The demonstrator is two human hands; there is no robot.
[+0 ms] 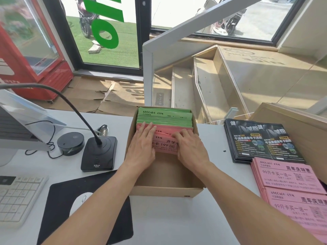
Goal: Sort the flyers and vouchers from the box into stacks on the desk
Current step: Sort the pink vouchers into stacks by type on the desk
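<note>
The red vouchers sit mid-box at 12 o'clock, green ones behind. The left hand lies flat on them; the right hand curls its fingertips under the edge, probably to lift a batch. Sorted pink stacks and black flyers wait at 3 o'clock.

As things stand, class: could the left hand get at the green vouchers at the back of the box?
Probably yes. The left hand rests on the pink vouchers in the open box, just in front of the green vouchers. Nothing covers them.
</note>
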